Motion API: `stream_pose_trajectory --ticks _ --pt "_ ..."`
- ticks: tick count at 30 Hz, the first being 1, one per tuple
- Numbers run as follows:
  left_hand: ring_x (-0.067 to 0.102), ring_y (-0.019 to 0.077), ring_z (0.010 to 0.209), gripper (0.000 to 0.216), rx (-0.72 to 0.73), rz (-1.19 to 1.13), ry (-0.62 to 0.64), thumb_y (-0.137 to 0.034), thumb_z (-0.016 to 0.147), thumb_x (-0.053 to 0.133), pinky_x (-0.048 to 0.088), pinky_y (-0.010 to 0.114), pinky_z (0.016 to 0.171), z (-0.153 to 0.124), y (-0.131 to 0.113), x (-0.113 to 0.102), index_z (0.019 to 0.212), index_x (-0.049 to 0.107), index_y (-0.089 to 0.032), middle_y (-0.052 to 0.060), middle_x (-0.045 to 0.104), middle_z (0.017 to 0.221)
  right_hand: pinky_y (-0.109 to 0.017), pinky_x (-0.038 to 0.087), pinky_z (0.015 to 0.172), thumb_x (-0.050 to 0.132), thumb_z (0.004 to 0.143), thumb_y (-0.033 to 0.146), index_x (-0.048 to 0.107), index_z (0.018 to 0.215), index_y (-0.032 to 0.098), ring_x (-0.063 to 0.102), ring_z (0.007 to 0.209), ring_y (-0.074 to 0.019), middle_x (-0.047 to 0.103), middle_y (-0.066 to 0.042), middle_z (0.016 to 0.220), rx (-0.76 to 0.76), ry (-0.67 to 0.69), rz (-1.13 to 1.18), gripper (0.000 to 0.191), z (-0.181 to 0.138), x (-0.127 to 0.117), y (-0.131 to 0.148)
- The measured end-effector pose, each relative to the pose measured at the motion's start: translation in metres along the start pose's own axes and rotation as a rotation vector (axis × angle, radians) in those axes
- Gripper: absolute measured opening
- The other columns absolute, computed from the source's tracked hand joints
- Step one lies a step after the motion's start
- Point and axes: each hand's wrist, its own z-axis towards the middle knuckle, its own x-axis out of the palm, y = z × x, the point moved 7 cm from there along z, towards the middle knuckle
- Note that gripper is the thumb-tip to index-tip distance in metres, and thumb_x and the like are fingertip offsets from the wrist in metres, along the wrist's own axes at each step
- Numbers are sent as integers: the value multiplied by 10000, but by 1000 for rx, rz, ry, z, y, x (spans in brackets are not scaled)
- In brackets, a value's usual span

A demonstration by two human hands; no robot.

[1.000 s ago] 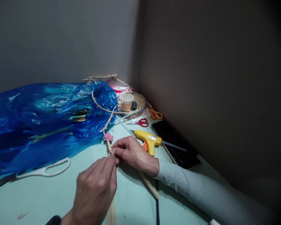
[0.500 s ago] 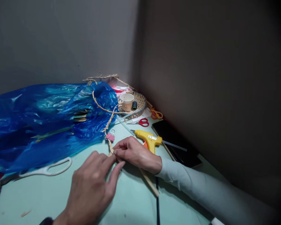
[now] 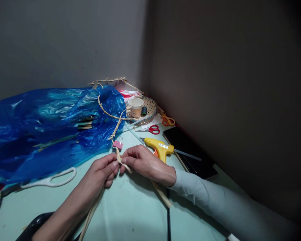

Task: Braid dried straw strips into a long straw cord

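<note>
A pale straw braid point(image 3: 116, 129) runs down from the back of the table to my two hands. A pink binder clip point(image 3: 118, 144) grips it just above my fingers. My left hand point(image 3: 104, 169) is closed, pinching the braid's lower end from the left. From the right, my right hand point(image 3: 142, 162) pinches the same end, its fingertips almost touching the left ones. A loose strand end point(image 3: 126, 167) sticks out below the fingers. More flat strands point(image 3: 90, 214) trail under my left forearm, and another strand point(image 3: 162, 194) passes below my right wrist.
A blue plastic bag point(image 3: 47, 134) covers the left side. White-handled scissors point(image 3: 57, 179) lie before it. A yellow glue gun point(image 3: 160, 147), red scissors point(image 3: 154, 129), orange scissors point(image 3: 168, 120) and a black flat object point(image 3: 185, 147) lie right. Behind stands a woven basket point(image 3: 152, 107) with a paper cup point(image 3: 135, 107).
My left hand has swung from above the braid to its left side and now pinches it. Strands now trail beneath that forearm. My right hand has barely moved.
</note>
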Motion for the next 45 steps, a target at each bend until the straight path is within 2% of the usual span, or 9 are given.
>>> stream_pose_trajectory --ticks 9,15,18,23,27,30,36,40,45 --pt "256 3 397 307 33 -104 -118 -392 688 768 153 159 383 0 6 -9 736 589 -147 -57 547 557 -207 325 570 568 889 223 702 698 132 498 569 -86 638 7 607 -32 13 -131 251 -2 -6 7" --pt "260 4 410 255 3 -142 -114 -326 703 775 150 149 383 -2 5 -12 724 614 -130 -71 483 543 -203 347 598 542 891 181 684 668 131 508 568 -80 645 10 619 -56 45 -161 269 -4 -9 12" --pt "230 9 430 237 -13 -167 -77 -308 712 769 137 154 391 -2 5 -12 722 621 -124 -65 465 558 -202 356 593 533 886 165 668 645 128 495 564 -80 634 8 611 -46 89 -81 279 -3 -7 10" --pt "156 18 456 199 -39 -217 10 -279 725 751 97 173 400 0 6 -12 746 632 -120 -41 491 591 -196 326 487 498 901 176 622 687 119 415 503 -71 643 -20 681 62 213 244 254 -3 0 3" --pt "139 18 472 187 -51 -242 51 -246 713 751 93 178 409 -1 4 -11 779 635 -116 -12 543 642 -197 300 479 503 910 190 636 743 105 374 505 -68 637 -30 703 68 221 280 230 -3 -2 6" --pt "122 16 478 220 -65 -241 57 -249 692 771 86 179 411 0 4 -11 795 629 -116 -46 484 627 -200 313 515 514 906 209 658 765 107 400 542 -73 639 -26 723 15 196 156 226 -2 -5 8" --pt "154 16 470 268 -62 -200 18 -274 654 784 97 187 413 1 5 -10 753 576 -138 -87 389 596 -235 265 549 531 844 192 656 714 147 393 538 -84 510 37 565 -164 -69 -355 186 -6 -13 21" --pt "168 18 441 290 -30 -150 -39 -324 638 776 89 189 402 1 3 -10 718 561 -147 -103 370 525 -243 264 565 509 857 200 647 719 152 419 554 -92 537 29 584 -164 -103 -372 201 -9 -13 23" --pt "176 23 413 277 -18 -102 -77 -356 647 759 89 194 390 -1 3 -11 684 585 -144 -106 356 485 -227 328 597 479 875 205 614 651 152 512 607 -112 605 0 617 -83 31 -270 267 -3 -6 10"
